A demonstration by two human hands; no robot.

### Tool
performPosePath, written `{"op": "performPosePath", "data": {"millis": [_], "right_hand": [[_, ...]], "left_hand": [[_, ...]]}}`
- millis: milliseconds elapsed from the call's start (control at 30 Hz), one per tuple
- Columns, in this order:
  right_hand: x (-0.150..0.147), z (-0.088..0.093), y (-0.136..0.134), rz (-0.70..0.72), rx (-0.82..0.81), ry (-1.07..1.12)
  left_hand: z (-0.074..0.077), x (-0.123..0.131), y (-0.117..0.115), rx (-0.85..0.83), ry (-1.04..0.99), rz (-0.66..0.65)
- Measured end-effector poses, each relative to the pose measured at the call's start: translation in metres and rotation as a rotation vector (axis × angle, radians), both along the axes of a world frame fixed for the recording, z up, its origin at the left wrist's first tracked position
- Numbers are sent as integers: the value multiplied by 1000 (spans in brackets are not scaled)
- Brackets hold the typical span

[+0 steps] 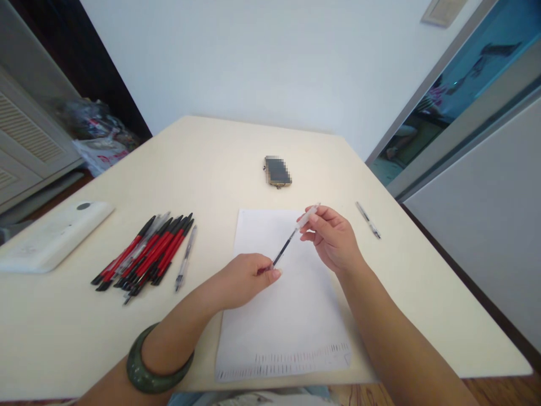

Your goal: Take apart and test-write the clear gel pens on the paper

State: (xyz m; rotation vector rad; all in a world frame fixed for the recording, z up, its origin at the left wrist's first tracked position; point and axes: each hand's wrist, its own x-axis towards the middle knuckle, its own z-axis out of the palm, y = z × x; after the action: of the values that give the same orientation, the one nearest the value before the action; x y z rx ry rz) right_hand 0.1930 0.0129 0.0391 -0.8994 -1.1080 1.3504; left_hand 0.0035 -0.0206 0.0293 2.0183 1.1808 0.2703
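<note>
Over a white sheet of paper [291,304] both my hands hold one pen taken apart. My right hand [333,237] pinches the clear pen barrel [307,216] near its upper end. My left hand [247,277], a green bangle [154,369] on its wrist, pinches the lower end of the dark ink refill [284,249], which runs up into the barrel. The paper has rows of short pen strokes along its near edge.
A pile of several red-and-black pens [146,255] with a clear pen [185,265] beside it lies left of the paper. Another clear pen [368,220] lies at the right. A phone [278,171] lies farther back, a white device [51,235] at the far left of the cream table [422,293].
</note>
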Motion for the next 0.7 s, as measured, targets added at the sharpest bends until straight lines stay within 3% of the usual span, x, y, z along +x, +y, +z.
{"op": "performPosePath", "data": {"millis": [367,500,700], "right_hand": [[-11,-9,-7,155,10,-74],[-12,-11,-6,120,3,-57],[-13,-12,-7,129,2,-47]], "left_hand": [[-5,4,0,14,-92,98],[-4,6,0,-79,-215,148],[-1,5,1,-65,-286,220]]}}
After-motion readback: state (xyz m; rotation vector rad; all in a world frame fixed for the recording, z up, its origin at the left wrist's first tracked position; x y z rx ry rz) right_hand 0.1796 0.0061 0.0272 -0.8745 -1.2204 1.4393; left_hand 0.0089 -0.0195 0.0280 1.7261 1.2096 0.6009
